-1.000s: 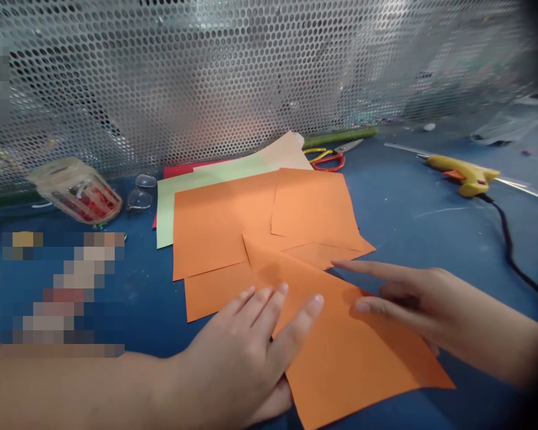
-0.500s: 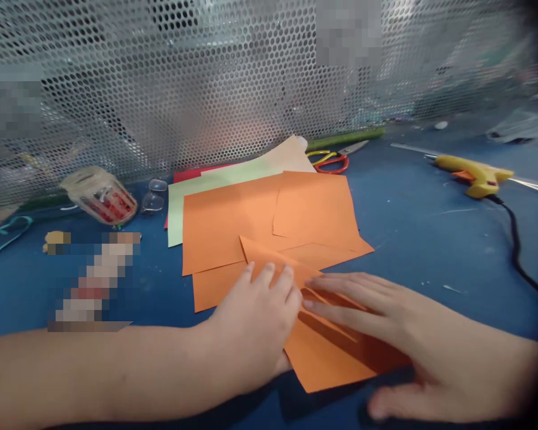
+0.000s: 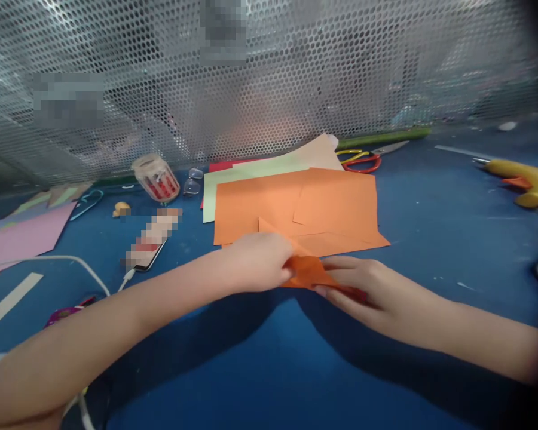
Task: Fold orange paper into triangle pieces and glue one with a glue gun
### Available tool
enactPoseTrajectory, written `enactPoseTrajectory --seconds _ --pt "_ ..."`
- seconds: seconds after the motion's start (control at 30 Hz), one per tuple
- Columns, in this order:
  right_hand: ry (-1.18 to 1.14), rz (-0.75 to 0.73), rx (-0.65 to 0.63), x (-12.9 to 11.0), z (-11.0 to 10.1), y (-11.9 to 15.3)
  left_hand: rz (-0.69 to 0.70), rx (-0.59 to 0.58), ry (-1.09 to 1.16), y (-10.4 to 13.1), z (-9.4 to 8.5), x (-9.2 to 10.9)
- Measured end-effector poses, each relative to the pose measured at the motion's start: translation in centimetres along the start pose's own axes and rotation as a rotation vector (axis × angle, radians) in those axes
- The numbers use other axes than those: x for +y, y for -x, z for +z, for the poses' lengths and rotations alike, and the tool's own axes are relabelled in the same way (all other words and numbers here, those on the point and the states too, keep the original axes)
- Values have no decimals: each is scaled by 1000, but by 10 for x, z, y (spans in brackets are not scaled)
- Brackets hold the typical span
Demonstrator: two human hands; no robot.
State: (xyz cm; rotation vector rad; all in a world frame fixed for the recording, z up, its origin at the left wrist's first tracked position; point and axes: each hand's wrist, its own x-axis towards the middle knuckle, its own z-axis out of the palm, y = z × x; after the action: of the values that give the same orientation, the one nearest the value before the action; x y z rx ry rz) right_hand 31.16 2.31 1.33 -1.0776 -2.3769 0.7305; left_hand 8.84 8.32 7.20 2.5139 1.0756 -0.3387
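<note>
Head camera shows both hands meeting at the middle of the frame on a folded orange paper (image 3: 307,272). The left hand (image 3: 257,263) is curled closed over its left edge; the right hand (image 3: 367,286) pinches its right side with fingers together. Behind it lie flat orange sheets (image 3: 296,200) on the blue table (image 3: 430,239), scissors (image 3: 363,160) at upper right.
</note>
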Motion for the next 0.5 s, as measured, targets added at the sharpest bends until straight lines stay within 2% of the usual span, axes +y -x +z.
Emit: enactPoseTrajectory --seconds 0.07,0.2,0.3,0.4,0.5 --pt "-41 30 -24 -1 0 1 -23 57 65 15 9 -2" --pt "-95 100 -60 -1 1 5 -65 320 132 73 41 -10" --pt "-122 153 -87 -3 5 1 -16 405 142 110 66 -23" --pt "-159 185 -161 -11 11 -11 47 422 182 122 85 -37" --pt "-180 213 -247 -20 13 -22 50 409 206 115 98 -50"
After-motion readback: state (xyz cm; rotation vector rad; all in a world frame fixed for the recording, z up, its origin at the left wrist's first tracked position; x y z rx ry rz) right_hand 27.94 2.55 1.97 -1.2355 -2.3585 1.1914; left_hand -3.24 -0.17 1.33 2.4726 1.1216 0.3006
